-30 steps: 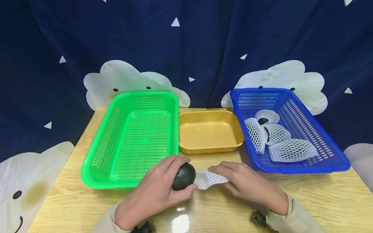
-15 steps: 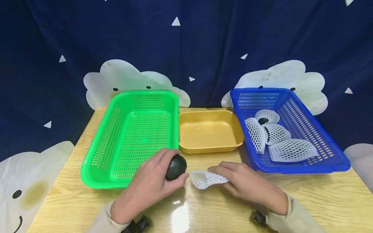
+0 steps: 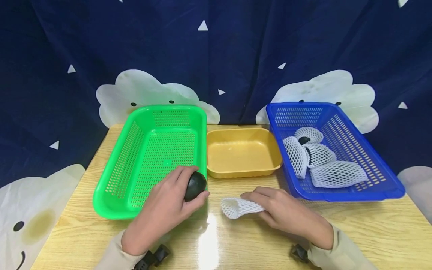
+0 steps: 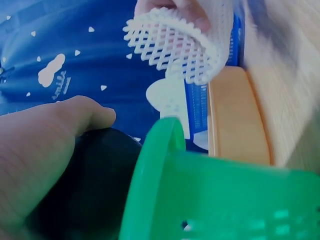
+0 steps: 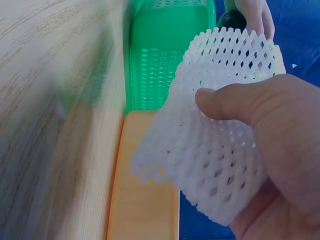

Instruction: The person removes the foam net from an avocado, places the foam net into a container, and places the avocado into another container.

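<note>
My left hand (image 3: 165, 200) grips a dark, smooth avocado (image 3: 195, 186), fingers over its top and thumb along its near side. The avocado overlaps the near right corner of the green basket (image 3: 204, 142) in the head view; in the left wrist view it appears right beside the basket's rim. My right hand (image 3: 281, 208) pinches a white foam net sleeve (image 3: 239, 208) over the table, its open mouth facing left. The right wrist view shows the thumb pressed on the flattened netting (image 5: 210, 140), with nothing visible inside.
A shallow yellow tray (image 3: 243, 174) stands between the green basket and a blue basket (image 3: 351, 195). Several net-wrapped fruits (image 3: 339, 174) lie in the blue basket, dark skin showing at some sleeve openings. Behind the wooden table (image 3: 233, 243) hangs a dark blue curtain (image 3: 236, 48).
The avocado has come out of the foam sleeve's mouth and moved left and away from me in my left hand, up to the green basket's corner. My right hand stays put with the sleeve.
</note>
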